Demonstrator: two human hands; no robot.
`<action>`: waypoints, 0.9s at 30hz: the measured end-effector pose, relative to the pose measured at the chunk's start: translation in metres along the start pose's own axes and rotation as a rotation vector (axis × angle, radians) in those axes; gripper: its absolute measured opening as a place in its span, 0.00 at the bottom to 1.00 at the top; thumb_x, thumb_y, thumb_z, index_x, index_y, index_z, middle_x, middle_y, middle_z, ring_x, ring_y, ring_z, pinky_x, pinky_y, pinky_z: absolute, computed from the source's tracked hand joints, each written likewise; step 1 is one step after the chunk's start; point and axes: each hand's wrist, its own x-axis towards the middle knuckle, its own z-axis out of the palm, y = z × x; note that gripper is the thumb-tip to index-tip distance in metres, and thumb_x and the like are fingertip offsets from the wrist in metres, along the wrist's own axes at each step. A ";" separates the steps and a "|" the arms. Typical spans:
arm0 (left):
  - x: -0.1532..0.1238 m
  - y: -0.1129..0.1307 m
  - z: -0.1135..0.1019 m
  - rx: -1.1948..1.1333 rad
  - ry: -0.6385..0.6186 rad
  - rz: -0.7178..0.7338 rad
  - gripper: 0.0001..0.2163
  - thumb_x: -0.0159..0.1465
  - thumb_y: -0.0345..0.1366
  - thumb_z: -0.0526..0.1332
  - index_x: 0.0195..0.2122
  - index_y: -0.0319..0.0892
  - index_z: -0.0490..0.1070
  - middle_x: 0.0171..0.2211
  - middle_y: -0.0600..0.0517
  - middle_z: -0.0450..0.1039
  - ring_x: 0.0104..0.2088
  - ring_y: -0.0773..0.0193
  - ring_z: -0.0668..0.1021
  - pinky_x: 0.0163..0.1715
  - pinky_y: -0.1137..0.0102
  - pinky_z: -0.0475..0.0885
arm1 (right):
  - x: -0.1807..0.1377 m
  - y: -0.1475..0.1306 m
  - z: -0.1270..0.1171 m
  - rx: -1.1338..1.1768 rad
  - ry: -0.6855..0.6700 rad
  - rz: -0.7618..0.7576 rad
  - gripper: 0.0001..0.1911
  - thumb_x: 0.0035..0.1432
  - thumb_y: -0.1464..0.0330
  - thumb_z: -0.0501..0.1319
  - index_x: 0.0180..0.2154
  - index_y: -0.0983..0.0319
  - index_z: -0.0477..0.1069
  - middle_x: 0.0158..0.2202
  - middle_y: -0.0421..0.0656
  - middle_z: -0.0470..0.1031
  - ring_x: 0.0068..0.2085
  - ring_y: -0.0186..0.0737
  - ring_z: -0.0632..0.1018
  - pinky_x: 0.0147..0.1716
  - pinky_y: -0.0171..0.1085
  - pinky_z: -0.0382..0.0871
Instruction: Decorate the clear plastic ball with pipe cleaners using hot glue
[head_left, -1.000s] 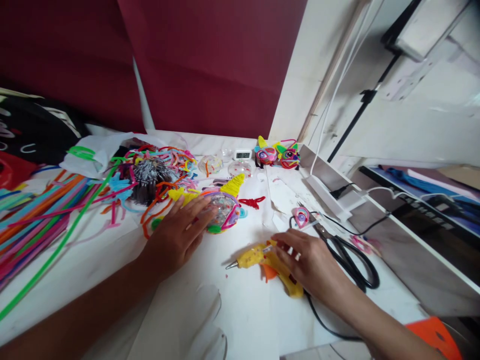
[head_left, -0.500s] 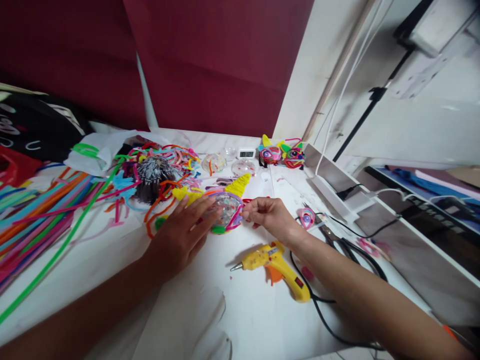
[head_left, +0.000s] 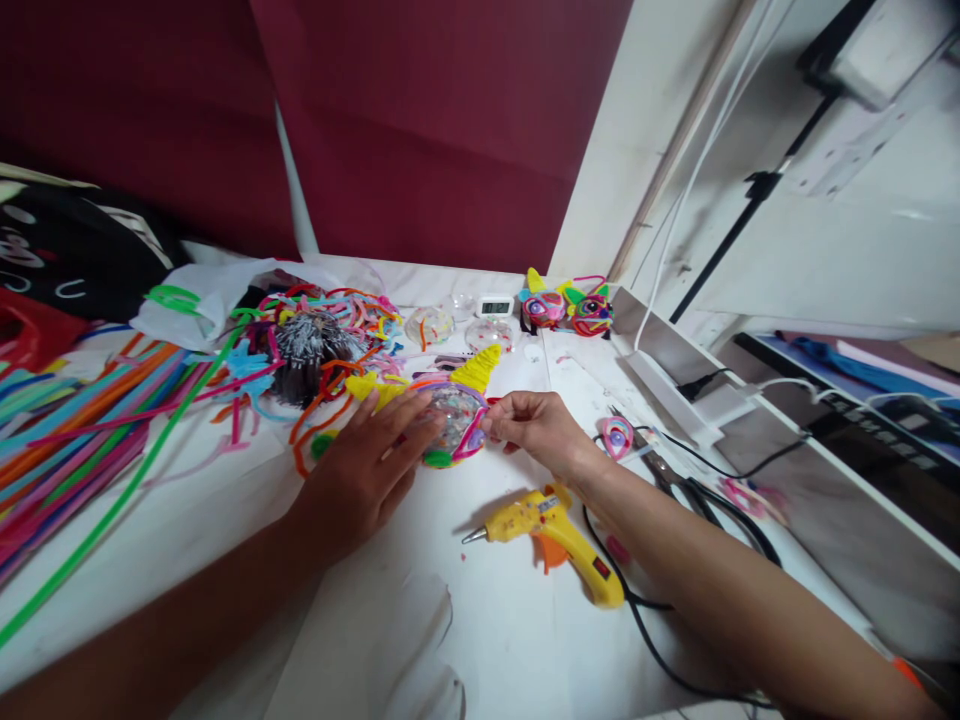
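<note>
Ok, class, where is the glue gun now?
In the head view, right of centre, the glue gun lies on the white surface, nearer the wearer than the right hand and left of the right forearm.

This is a craft workspace: bundled pipe cleaners, 1 glue gun, scissors.

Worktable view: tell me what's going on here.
A person has both hands at a colorful round craft piece with a clear middle. The left hand lies over its left side; the fingertips of the right hand are at its right edge, though whether they grip anything is too small to tell. A yellow glue gun lies nearer the person, touched by neither hand. Pipe cleaners lie off to the left.
</note>
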 end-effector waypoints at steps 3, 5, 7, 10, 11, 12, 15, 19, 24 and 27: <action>0.001 0.000 0.000 -0.002 0.005 0.010 0.25 0.68 0.28 0.54 0.67 0.43 0.56 0.64 0.37 0.64 0.67 0.50 0.64 0.66 0.47 0.56 | 0.002 -0.002 -0.001 -0.011 -0.002 0.023 0.17 0.33 0.61 0.75 0.23 0.63 0.74 0.20 0.36 0.73 0.23 0.28 0.71 0.23 0.30 0.66; 0.001 0.001 0.000 -0.005 0.010 0.015 0.25 0.67 0.27 0.54 0.66 0.42 0.57 0.64 0.36 0.64 0.67 0.50 0.64 0.66 0.47 0.56 | 0.002 -0.003 -0.001 -0.020 -0.003 0.039 0.16 0.33 0.62 0.75 0.22 0.63 0.74 0.19 0.36 0.73 0.22 0.28 0.70 0.22 0.29 0.66; 0.002 0.001 0.000 -0.008 0.015 0.020 0.25 0.67 0.26 0.55 0.65 0.41 0.58 0.64 0.36 0.64 0.67 0.50 0.64 0.66 0.47 0.56 | 0.003 -0.005 -0.002 -0.030 -0.005 0.054 0.14 0.34 0.63 0.75 0.22 0.63 0.73 0.19 0.36 0.73 0.22 0.28 0.70 0.21 0.29 0.66; 0.003 0.002 0.000 -0.012 0.014 0.028 0.25 0.66 0.26 0.55 0.65 0.40 0.59 0.64 0.36 0.64 0.67 0.49 0.64 0.66 0.48 0.55 | 0.002 -0.008 -0.003 -0.040 -0.007 0.073 0.13 0.35 0.65 0.74 0.21 0.63 0.73 0.18 0.37 0.74 0.21 0.29 0.71 0.21 0.29 0.66; 0.003 0.002 -0.001 -0.013 0.015 0.030 0.25 0.66 0.26 0.55 0.65 0.40 0.59 0.64 0.36 0.65 0.67 0.50 0.65 0.67 0.48 0.55 | 0.002 -0.008 -0.003 -0.042 -0.007 0.078 0.12 0.35 0.65 0.74 0.21 0.63 0.73 0.18 0.37 0.74 0.22 0.29 0.71 0.21 0.29 0.66; 0.003 0.002 -0.001 -0.014 0.017 0.032 0.25 0.66 0.26 0.55 0.65 0.40 0.59 0.64 0.36 0.65 0.67 0.50 0.65 0.67 0.48 0.55 | 0.002 -0.009 -0.003 -0.043 -0.007 0.083 0.11 0.36 0.66 0.73 0.21 0.62 0.74 0.18 0.37 0.74 0.22 0.29 0.71 0.21 0.29 0.66; 0.003 0.003 -0.001 -0.023 0.012 0.031 0.25 0.66 0.25 0.55 0.65 0.40 0.59 0.63 0.35 0.65 0.67 0.50 0.65 0.66 0.47 0.56 | 0.002 -0.008 -0.004 -0.046 -0.010 0.094 0.10 0.37 0.68 0.73 0.22 0.63 0.74 0.19 0.38 0.74 0.22 0.29 0.71 0.21 0.29 0.66; 0.004 0.004 0.000 -0.032 0.007 0.031 0.25 0.66 0.25 0.55 0.65 0.40 0.59 0.64 0.36 0.64 0.67 0.49 0.64 0.66 0.47 0.56 | 0.004 -0.005 -0.005 -0.046 -0.018 0.110 0.10 0.37 0.68 0.73 0.21 0.63 0.74 0.18 0.37 0.73 0.21 0.28 0.70 0.21 0.29 0.65; 0.004 0.004 0.000 -0.045 0.016 0.030 0.26 0.66 0.25 0.55 0.66 0.41 0.59 0.64 0.36 0.64 0.67 0.49 0.64 0.66 0.47 0.56 | 0.005 -0.005 -0.006 -0.043 -0.025 0.128 0.09 0.37 0.69 0.73 0.22 0.63 0.74 0.17 0.36 0.72 0.22 0.28 0.71 0.22 0.28 0.65; 0.003 0.003 0.000 -0.056 0.006 0.019 0.26 0.67 0.25 0.55 0.66 0.42 0.58 0.65 0.36 0.63 0.67 0.48 0.64 0.66 0.46 0.56 | 0.006 -0.006 -0.007 -0.044 -0.028 0.142 0.08 0.38 0.71 0.72 0.22 0.63 0.74 0.17 0.36 0.72 0.22 0.28 0.71 0.22 0.28 0.65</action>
